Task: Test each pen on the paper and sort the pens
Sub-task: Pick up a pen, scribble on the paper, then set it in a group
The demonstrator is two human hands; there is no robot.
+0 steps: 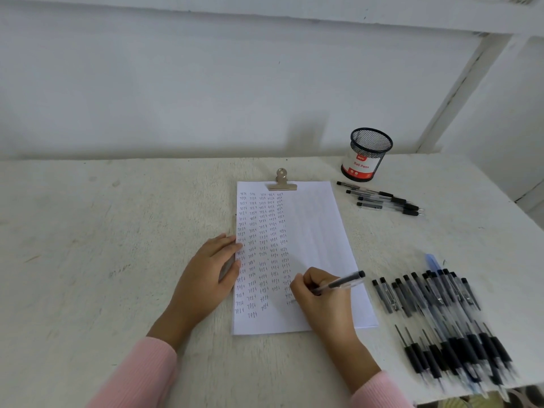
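A white sheet of paper (315, 231) lies in the middle of the table, covered on its left half with columns of small written words. My right hand (323, 301) is shut on a black pen (343, 282), its tip touching the lower part of the sheet. My left hand (209, 275) lies flat with fingers apart on the paper's left edge. A large pile of several black pens (441, 319) lies to the right of the sheet. A smaller row of several pens (385, 199) lies further back, near the holder.
A metal bulldog clip (282, 181) grips the top of the paper. A black mesh pen holder (366, 154) with a red-and-white label stands at the back right. The table's right edge (527, 219) runs close behind the pens. A white wall is behind.
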